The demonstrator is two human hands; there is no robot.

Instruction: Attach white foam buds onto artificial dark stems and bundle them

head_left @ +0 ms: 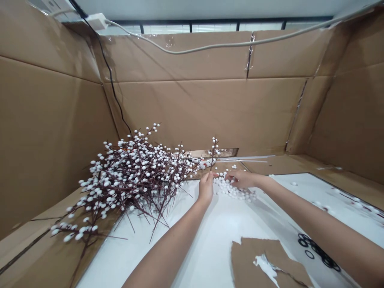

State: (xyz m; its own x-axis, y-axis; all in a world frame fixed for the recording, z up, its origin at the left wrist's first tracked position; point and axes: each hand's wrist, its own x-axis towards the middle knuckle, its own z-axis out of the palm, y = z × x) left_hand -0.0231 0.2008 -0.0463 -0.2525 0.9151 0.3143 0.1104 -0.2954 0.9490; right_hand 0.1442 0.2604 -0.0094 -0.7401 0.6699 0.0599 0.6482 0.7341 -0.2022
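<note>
Head view: right hand [243,179] half open on white beads [231,189] (left hand [206,189] curled)

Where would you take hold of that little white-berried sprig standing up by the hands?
Pinch the bare lower stem of the white-berried sprig, just above the left hand, coming from the near side. The sprig stands upright, its berries crowd the top, and the thin lower part is free of them.

No legible text, labels, brands, numbers or signs observed. Cardboard panels [204,116] show no readable print. White power adapter [96,21], upper left of frame: any marking too small to read.
</note>
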